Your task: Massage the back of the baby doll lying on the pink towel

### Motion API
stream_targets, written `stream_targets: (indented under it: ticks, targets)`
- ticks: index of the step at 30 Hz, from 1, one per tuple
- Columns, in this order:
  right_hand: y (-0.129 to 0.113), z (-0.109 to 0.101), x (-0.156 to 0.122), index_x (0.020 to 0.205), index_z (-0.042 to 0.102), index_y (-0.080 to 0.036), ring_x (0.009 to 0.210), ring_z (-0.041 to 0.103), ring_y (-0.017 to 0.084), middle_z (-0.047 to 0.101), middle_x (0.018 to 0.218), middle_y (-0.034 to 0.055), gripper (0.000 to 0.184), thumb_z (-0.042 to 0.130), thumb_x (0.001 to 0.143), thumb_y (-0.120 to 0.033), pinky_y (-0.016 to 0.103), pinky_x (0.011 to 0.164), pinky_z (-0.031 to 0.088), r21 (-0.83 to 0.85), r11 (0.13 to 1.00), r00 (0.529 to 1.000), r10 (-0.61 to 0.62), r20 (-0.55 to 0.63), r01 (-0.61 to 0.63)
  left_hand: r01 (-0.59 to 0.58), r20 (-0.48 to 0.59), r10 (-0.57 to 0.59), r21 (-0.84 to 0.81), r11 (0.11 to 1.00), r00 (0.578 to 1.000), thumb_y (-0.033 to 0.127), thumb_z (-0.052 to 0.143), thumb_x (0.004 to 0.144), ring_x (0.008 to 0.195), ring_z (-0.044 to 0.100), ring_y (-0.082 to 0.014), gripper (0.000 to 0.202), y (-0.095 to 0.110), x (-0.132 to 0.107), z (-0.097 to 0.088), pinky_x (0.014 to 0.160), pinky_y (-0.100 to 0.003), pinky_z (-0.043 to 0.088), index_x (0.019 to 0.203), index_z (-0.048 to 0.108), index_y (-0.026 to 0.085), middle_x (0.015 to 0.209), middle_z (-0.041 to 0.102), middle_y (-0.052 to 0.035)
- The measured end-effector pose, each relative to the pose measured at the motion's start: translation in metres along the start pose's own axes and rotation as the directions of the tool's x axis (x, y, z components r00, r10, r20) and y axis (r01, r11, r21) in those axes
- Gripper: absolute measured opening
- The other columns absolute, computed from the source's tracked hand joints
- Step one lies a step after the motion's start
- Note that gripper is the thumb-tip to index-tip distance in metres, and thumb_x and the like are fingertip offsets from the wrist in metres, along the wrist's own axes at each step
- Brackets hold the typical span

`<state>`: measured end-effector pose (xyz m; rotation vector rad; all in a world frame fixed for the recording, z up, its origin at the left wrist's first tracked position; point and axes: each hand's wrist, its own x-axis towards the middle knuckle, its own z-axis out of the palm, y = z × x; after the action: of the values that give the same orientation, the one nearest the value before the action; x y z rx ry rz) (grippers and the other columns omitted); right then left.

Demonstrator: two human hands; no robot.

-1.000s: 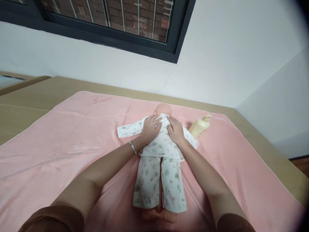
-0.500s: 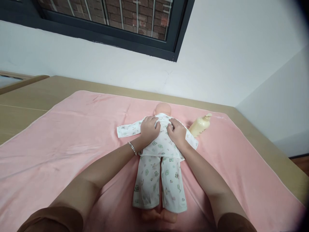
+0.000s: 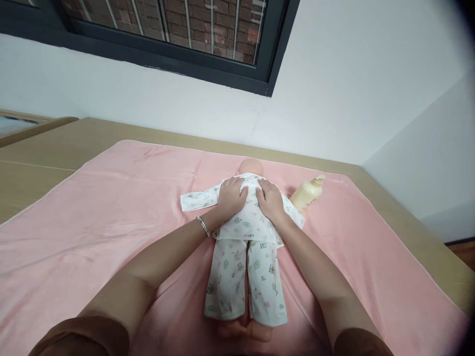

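Note:
A baby doll (image 3: 251,166) lies with its head toward the wall, dressed in a white printed top (image 3: 245,225) and matching trousers (image 3: 227,282). My left hand (image 3: 231,196) rests flat on the left side of the doll's upper body, fingers extended over the cloth. On the right side, my right hand (image 3: 270,199) lies the same way, its thumb apart from the fingers. Neither hand grasps anything. The doll's left-hand sleeve stretches out sideways, while the other is partly covered by my arm. Its bare feet (image 3: 245,330) show below the trouser hems.
A pale yellow pump bottle (image 3: 307,193) lies tilted beside the doll's right-hand sleeve. Under everything is a pink blanket (image 3: 111,222) on a wooden surface (image 3: 100,129). Behind it rises a white wall (image 3: 237,118) with a dark-framed window (image 3: 208,69).
My fingers, slightly curled before, now lie straighter and flatter on the doll's top. The doll and the bottle stay in place.

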<state>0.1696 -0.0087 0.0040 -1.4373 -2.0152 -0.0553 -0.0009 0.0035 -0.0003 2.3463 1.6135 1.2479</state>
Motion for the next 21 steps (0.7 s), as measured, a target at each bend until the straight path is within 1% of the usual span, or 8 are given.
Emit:
stream_targets:
  ticks: [9,13,17,21]
  targets:
    - [-0.0005,0.0002,-0.0004,0.13,0.06,-0.018,0.129,0.053,0.028,0.062,0.134,0.0128,0.04,0.041,0.098,-0.033,0.049,0.111,0.039,0.035,0.999,1.0,0.008,-0.022,-0.007,0.035,-0.002,-0.035,-0.016,0.999,0.999,0.03,0.046,0.093,0.118,0.058,-0.028,0.032,-0.0002,-0.0012,0.0003,0.106,-0.046,0.042,0.118,0.063,0.018,0.123,0.067,-0.01]
    - [-0.0018,-0.0001,-0.0007,0.129,0.06,-0.017,0.129,0.053,0.029,0.062,0.134,0.0139,0.04,0.041,0.098,-0.032,0.051,0.11,0.039,0.027,1.0,1.0,0.011,-0.018,-0.01,0.041,0.014,-0.041,-0.013,0.999,0.999,0.027,0.048,0.091,0.119,0.057,-0.0281,0.034,0.0004,-0.0005,-0.0001,0.107,-0.046,0.042,0.119,0.062,0.017,0.126,0.066,-0.0113]
    - [-0.0042,-0.0006,-0.0016,0.13,0.06,-0.016,0.129,0.052,0.031,0.061,0.134,0.0149,0.041,0.042,0.097,-0.032,0.051,0.11,0.039,-0.006,0.999,0.999,0.051,-0.013,-0.051,0.056,0.023,-0.056,-0.003,0.998,0.998,0.026,0.048,0.089,0.12,0.056,-0.0284,0.035,0.0019,-0.0003,-0.001,0.107,-0.046,0.041,0.121,0.061,0.018,0.127,0.064,-0.011]
    - [-0.0068,-0.0017,-0.0021,0.131,0.059,-0.015,0.13,0.051,0.032,0.06,0.136,0.0155,0.043,0.042,0.096,-0.033,0.051,0.11,0.037,-0.043,0.995,0.996,0.089,0.001,-0.089,0.077,0.031,-0.077,0.006,0.997,0.997,0.027,0.049,0.089,0.12,0.055,-0.0289,0.036,0.0014,-0.0002,0.0004,0.109,-0.047,0.039,0.122,0.061,0.017,0.127,0.064,-0.0118]
